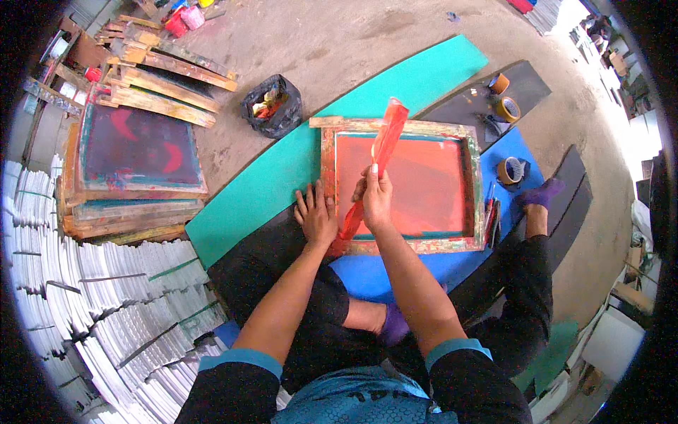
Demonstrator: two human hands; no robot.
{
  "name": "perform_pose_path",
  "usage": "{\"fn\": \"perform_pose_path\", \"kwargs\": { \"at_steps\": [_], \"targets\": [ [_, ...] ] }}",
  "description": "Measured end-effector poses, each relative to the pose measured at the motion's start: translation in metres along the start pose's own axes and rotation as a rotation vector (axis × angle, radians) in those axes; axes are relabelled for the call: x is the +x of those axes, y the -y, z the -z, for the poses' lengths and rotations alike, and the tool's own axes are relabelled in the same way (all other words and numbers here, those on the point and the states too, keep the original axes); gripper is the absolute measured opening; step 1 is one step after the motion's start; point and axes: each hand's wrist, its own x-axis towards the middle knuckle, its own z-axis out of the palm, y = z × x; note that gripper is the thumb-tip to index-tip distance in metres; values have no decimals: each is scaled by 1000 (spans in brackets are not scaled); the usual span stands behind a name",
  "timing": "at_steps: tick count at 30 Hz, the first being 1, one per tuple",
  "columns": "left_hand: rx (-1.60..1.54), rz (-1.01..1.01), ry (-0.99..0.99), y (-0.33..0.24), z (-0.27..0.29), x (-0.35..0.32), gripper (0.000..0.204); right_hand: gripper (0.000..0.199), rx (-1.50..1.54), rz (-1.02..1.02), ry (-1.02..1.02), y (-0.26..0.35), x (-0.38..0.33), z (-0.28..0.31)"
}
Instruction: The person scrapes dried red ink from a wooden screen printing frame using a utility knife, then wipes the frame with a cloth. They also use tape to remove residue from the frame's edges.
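Observation:
A wooden screen-printing frame (400, 126) with a red-stained mesh (424, 184) lies flat in front of me. My right hand (376, 194) is closed round a long, red-smeared strip of tape (388, 134). One end of the strip sticks up past the frame's far rail. Its lower end hangs to the frame's near left corner; whether it still sticks there I cannot tell. My left hand (318, 218) rests with fingers spread at the frame's left rail and holds nothing.
A black plastic bag (274, 116) with crumpled scraps stands beyond the green mat (261, 187). Tape rolls (510, 170) and several pen-like tools (492, 215) lie to the right. At left are stacked frames (141, 145) and bundled white sheets (134, 297).

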Motion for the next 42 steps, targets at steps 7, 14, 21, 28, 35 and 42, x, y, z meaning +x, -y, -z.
{"fn": "perform_pose_path", "kwargs": {
  "at_steps": [7, 14, 21, 28, 35, 42],
  "targets": [
    [6, -29, 9, 3, -3, 0, 54, 35, -16, 60, -152, -33, 39, -12],
    [-49, -4, 48, 0, 11, -7, 54, 35, 123, 434, -122, 161, 139, -55],
    [-12, -65, -13, 12, -4, -1, 55, 20, 51, 203, -36, 140, 86, -50],
    [-600, -99, -348, -23, 44, -4, 41, 12, 296, 109, -197, 94, 38, -30],
    [-1125, 322, 178, -68, 82, -45, 59, 35, 315, 54, -176, 104, 4, -38],
    [-1225, 475, 777, -67, 143, -33, 69, 30, 85, 151, -133, 97, -39, -46]
  ]
}}
